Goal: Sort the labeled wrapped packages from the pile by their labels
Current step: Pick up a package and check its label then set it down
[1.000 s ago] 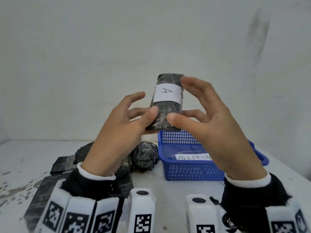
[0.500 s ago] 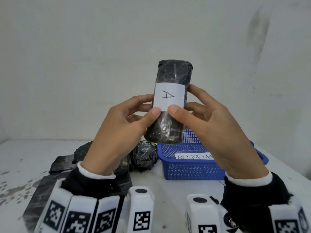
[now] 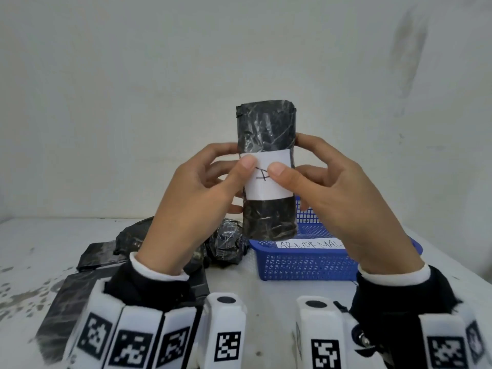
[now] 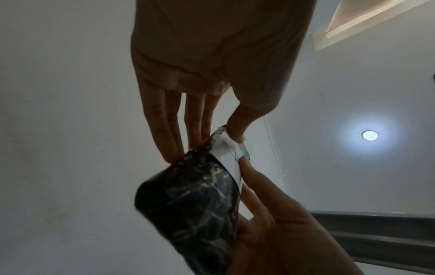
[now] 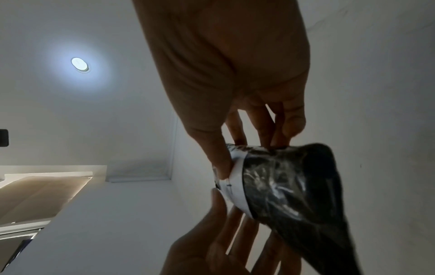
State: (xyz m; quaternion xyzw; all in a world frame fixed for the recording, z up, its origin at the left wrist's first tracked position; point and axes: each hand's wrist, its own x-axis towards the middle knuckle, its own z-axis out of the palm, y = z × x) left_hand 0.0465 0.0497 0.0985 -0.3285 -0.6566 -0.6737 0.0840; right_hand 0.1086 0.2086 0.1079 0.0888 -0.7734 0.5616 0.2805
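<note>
Two hands, left hand (image 3: 197, 198) and right hand (image 3: 346, 206), are curled round one black wrapped package (image 3: 267, 129), held upright above the counter (image 3: 266, 286) before the blue basket (image 3: 306, 265). Both thumbs should be slid off the white label (image 3: 269, 194) so its letter is read fully.

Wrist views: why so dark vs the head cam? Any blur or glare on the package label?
Head view: evenly lit, sharp; both thumbs partly cover the mark on the label of the wrapped package. Left wrist view: aimed up at a ceiling light, so the left hand is backlit and dim. Right wrist view: same backlight, right hand dark, package end smeared by wide-angle stretch; wrap shows faint glare.
</note>
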